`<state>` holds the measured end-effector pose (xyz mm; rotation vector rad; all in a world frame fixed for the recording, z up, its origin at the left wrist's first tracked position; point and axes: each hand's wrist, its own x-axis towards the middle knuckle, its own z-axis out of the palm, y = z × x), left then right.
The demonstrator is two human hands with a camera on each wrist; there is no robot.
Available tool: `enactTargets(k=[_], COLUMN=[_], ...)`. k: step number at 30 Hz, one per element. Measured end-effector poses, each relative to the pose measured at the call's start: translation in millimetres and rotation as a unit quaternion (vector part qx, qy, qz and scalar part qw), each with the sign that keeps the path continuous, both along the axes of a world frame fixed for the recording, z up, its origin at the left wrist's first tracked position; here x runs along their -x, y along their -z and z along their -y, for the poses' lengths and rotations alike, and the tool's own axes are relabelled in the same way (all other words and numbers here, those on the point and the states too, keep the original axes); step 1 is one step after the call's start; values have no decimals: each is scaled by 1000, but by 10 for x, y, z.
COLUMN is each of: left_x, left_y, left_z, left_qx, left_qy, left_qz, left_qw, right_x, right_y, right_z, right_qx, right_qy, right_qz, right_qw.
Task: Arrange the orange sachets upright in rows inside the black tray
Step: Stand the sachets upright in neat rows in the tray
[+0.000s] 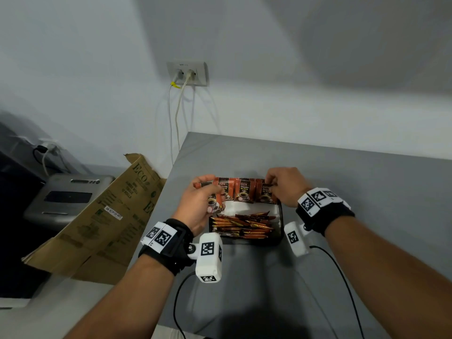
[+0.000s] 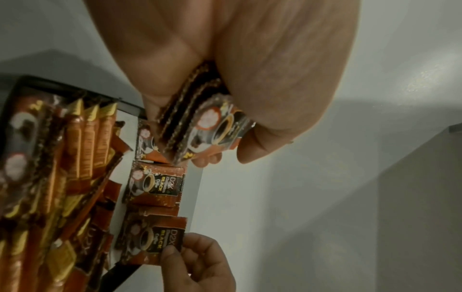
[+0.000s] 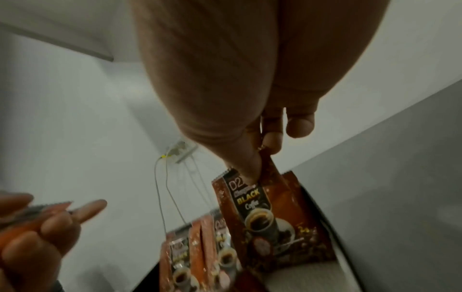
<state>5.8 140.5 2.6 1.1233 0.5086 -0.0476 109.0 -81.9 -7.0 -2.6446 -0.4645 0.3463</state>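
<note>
A black tray (image 1: 280,231) sits on the grey table. Orange coffee sachets (image 1: 243,190) stand upright in a row along its far wall. My right hand (image 1: 281,184) pinches the top of the rightmost upright sachet (image 3: 265,213) at the tray's far right corner. My left hand (image 1: 203,199) grips a small stack of sachets (image 2: 200,122) over the tray's far left corner. Thin orange stick packs (image 1: 244,225) lie flat in a heap in the near half of the tray, over a white liner (image 1: 234,207).
A flattened cardboard box (image 1: 105,216) leans off the table's left edge, with a grey machine (image 1: 66,199) behind it. White cables hang from a wall socket (image 1: 187,74) beyond the table. Black wrist-camera cables (image 1: 342,272) trail over the near table.
</note>
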Motion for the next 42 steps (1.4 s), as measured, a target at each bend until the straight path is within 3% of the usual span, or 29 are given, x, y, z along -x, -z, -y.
enactTargets(k=[5, 13, 20, 23, 25, 27, 29, 33, 36, 42], left_x=[24, -8, -104, -125, -157, -198, -237, -255, -212, -63], left_y=[29, 65, 112, 87, 43, -8, -39, -20, 51, 161], left_z=[-26, -8, 73, 111, 178, 255, 293, 147, -35, -213], left_qx=[-1, -8, -77, -126, -138, -126, -118, -178, -181, -167], left_qy=[14, 39, 89, 107, 117, 128, 136, 53, -6, -4], left_qz=[-13, -35, -19, 5, 28, 48, 55, 17, -11, -29], left_qw=[1000, 999, 993, 986, 983, 983, 982, 983, 983, 985], right_x=[-39, -111, -129, -68, 45, 153, 184, 35, -66, -78], right_y=[153, 265, 281, 67, -199, -423, -522, -538, -372, -7], right_z=[-43, -7, 22, 19, -68, -192, -276, -292, -348, -530], right_qx=[47, 41, 28, -71, -175, -219, -211, -172, -70, 42], right_qy=[-7, 0, -10, 16, 15, -31, -67, -7, -18, -61], right_qz=[-20, 22, 63, 83, 31, -46, -60, -6, -9, -24], right_qw=[999, 999, 998, 994, 984, 974, 973, 985, 997, 997])
